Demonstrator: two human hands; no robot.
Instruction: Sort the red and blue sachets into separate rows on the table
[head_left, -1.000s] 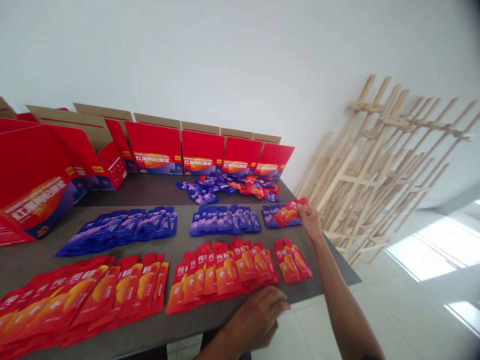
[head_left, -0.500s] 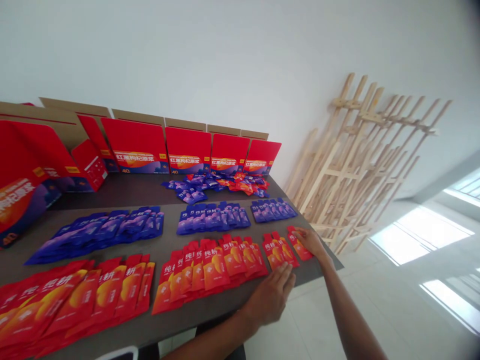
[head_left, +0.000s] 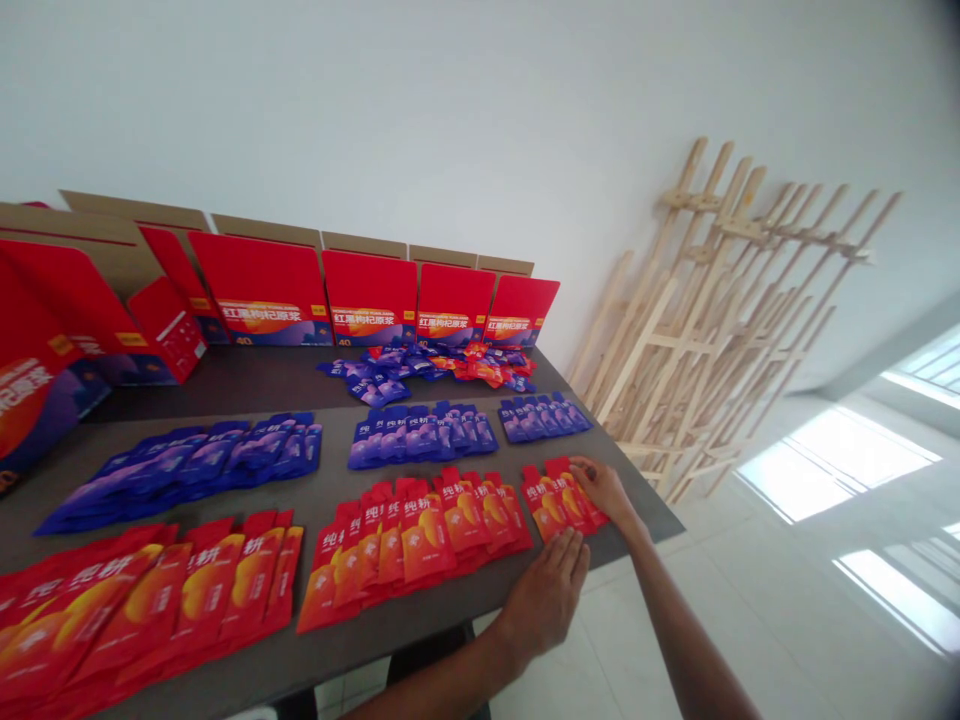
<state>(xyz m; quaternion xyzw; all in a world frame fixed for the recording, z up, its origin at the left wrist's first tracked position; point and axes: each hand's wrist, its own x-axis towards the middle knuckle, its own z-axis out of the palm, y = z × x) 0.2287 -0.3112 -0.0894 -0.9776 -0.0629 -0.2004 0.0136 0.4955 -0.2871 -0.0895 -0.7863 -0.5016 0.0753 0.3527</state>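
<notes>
At the right end of the grey table, a small overlapping row of red pouches [head_left: 546, 505] lies flat. My left hand [head_left: 549, 590] rests at the row's lower edge, fingers stretched out and touching the pouches' bottoms. On the row's right side, my right hand [head_left: 606, 492] has its fingers curled on the top of the last red pouch [head_left: 589, 508], which now overlaps its neighbour. The fingertips' exact grip is partly hidden. Just behind lies a short row of blue pouches [head_left: 544, 417].
Longer rows of red pouches [head_left: 424, 535] and blue pouches [head_left: 424, 435] spread leftward. Loose blue and red sachets [head_left: 450, 365] lie in a heap before open red cartons [head_left: 371, 290]. Wooden easels [head_left: 675, 330] lean on the wall, right of the table edge [head_left: 667, 515].
My right hand has slid the separate red pouch left, up against the small red row. My left hand stays at the row's lower edge. The view has shifted slightly.
</notes>
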